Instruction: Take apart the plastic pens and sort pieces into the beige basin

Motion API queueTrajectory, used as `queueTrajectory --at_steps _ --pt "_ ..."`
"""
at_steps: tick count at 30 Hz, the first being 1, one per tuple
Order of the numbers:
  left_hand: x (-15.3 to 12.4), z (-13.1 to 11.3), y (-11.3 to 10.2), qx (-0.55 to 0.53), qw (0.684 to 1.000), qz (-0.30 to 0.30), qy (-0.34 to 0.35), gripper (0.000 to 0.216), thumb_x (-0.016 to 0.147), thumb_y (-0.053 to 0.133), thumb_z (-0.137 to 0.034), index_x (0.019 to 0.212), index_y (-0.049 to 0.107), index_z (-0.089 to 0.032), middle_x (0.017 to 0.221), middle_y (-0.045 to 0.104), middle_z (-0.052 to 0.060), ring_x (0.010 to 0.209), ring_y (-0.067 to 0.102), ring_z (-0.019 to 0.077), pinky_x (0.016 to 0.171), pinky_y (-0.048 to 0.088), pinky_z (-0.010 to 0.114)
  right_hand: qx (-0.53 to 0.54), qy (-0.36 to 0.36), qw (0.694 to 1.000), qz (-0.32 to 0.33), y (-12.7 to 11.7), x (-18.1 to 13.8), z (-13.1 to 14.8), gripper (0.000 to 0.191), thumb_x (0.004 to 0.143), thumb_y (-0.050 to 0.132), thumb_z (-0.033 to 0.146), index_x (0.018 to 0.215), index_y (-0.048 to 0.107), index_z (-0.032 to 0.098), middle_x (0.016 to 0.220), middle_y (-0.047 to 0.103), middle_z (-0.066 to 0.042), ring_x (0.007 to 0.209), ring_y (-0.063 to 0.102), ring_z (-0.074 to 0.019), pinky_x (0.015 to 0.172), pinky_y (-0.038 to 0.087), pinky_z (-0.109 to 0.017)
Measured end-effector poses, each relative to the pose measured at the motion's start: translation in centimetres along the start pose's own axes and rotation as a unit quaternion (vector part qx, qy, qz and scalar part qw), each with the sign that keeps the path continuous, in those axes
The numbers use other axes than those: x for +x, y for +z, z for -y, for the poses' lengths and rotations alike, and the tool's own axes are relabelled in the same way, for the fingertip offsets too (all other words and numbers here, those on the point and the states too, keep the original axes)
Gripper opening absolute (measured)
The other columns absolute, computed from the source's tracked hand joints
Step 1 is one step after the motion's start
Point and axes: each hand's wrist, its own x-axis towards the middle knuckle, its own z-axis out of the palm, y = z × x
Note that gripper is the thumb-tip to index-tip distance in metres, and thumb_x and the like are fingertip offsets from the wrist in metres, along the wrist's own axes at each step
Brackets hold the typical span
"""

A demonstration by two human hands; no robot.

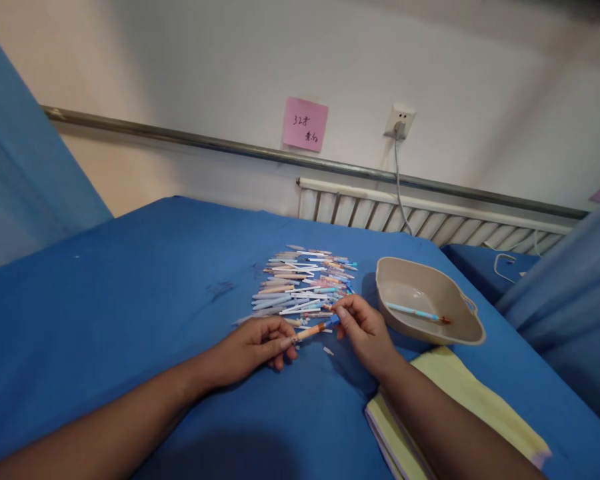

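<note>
My left hand (267,341) pinches one end of an orange pen (310,331), which slants up to the right in front of a pile of pen parts. A blue piece (334,320) shows at the pen's far end, against my right fingers. Thumb and fingers of my right hand (363,330) are closed on a small brown piece (327,307); its exact kind is too small to tell. Behind both hands lie many pen barrels (275,300) in pale blue, orange and grey, mixed with thin white refills (300,307). A small white tip (329,351) rests on the blue cloth below the pen.
A beige basin (400,283) at the right holds a light blue pen (415,311) with a brown end. Beside my right forearm lies a folded yellow cloth (460,383). Blue cloth (130,287) covers the table. A radiator (360,210) and plugged-in socket (400,121) are behind.
</note>
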Motion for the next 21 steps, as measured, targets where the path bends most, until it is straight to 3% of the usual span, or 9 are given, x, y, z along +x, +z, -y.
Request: queueTrajectory --at_steps 6,11,15,21 --pt "0.1 -0.9 -0.1 0.013 1.0 -0.021 0.003 0.024 0.086 0.055 -0.04 0.09 0.057 -0.016 0.088 0.066 0.005 0.072 0.059 0.014 0.07 0.047 0.027 0.085 0.046 0.995 -0.038 0.8 1.2 -0.7 0.036 0.091 0.039 0.051 0.091 0.054 0.018 0.061 0.054 0.004 0.044 0.048 -0.0087 0.046 0.038 -0.021" --pt "1.9 -4.6 0.1 0.043 0.996 -0.047 0.061 0.021 0.087 0.054 -0.039 0.09 0.057 -0.019 0.09 0.067 0.005 0.083 0.06 0.0181 0.077 0.047 0.03 -0.049 0.039 0.998 -0.017 1.0 2.1 -1.5 0.023 0.091 0.044 0.039 0.084 0.055 0.02 0.059 0.055 0.005 0.049 0.051 -0.0094 0.051 0.039 -0.021" --pt "5.8 -9.0 1.6 0.142 0.98 -0.029 0.138 0.023 0.083 0.056 -0.04 0.088 0.06 -0.019 0.088 0.065 0.003 0.084 0.058 0.019 0.077 0.046 0.03 -0.189 -0.001 0.982 0.026 1.1 2.0 -0.7 0.014 0.089 0.045 0.025 0.094 0.058 0.021 0.074 0.064 0.002 0.067 0.059 -0.0131 0.062 0.042 -0.022" --pt "14.2 -12.7 6.1 0.378 0.898 -0.038 0.222 0.023 0.081 0.055 -0.039 0.088 0.066 -0.02 0.084 0.064 0.001 0.078 0.055 0.0171 0.069 0.042 0.025 -0.276 -0.037 0.953 0.121 0.6 2.0 1.4 0.018 0.088 0.044 0.024 0.097 0.06 0.02 0.092 0.068 -0.002 0.083 0.062 -0.016 0.072 0.044 -0.024"
